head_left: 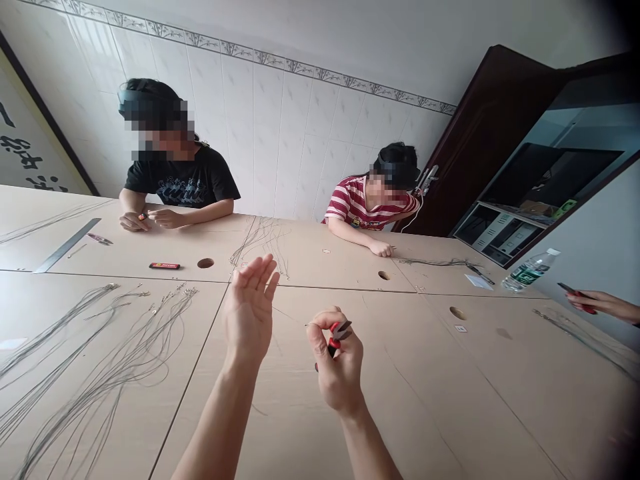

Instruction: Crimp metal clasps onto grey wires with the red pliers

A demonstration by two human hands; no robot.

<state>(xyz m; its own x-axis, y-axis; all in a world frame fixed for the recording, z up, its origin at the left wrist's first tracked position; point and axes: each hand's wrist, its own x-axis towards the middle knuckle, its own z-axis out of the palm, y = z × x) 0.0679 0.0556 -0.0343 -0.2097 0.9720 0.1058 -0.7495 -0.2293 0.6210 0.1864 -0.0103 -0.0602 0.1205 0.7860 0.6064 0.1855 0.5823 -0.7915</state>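
- Right hand (337, 367): fingers are curling round red-and-black pliers (343, 329), whose nose is pointing up and to the right beside the index finger; thumb and index tip are pinching toward a small metal end piece (307, 325).
- Left hand (250, 317): fingers are extending nearly straight, slightly cupped, with the palm bare; no grip is showing.
- Thin cord (290, 315): a faint line is running from the metal end piece toward the left hand; whether it is touching that hand, cannot tell.
- Done, by my reading: loose bundles of cords (125, 360) are lying on the left of the table (400, 387), many ending in small metal fittings (190, 291); these are probably representing finished pieces, though whether every fitting is fastened is not showing.
- In hand: one piece is apparently undergoing work at its metal end; the plier tips are not gripping it.
- Left over: this single piece is seeming unfinished. How many others are waiting, cannot tell.
- Across the table: a co-worker in a black shirt (180, 177) and one in a striped shirt (357, 200) are sitting; more cords (263, 240) are lying between them.
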